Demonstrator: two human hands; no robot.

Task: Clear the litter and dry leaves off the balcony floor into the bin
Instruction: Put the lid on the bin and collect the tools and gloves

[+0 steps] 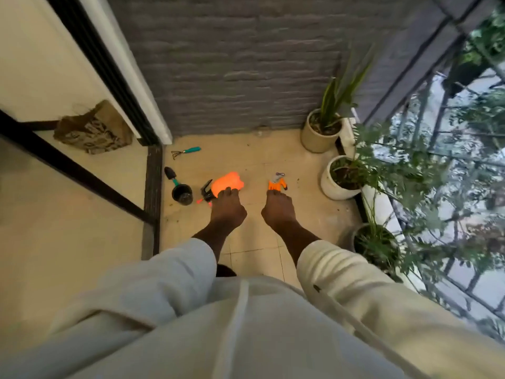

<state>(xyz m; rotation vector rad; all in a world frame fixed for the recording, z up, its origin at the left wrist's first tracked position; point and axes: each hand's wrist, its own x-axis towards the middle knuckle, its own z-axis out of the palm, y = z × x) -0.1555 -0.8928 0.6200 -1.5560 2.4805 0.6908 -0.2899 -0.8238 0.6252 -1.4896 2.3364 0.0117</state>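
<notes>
Left hand (228,207) and right hand (277,207) reach down, fingers loosely curled, holding nothing; small dry bits (297,179) speckle the balcony floor (251,157) past an orange spray bottle (225,182), glove (277,184), trowel (172,177) and white pots (332,184)

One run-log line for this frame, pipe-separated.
left hand open, over orange spray bottle | right hand open, near orange gloves | bin unseen

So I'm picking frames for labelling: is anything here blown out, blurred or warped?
Head view: the orange spray bottle glows overexposed; foliage and railing at right smear with motion blur; wide-angle lens bends the door frame and wall lines; both hands look soft.
</notes>
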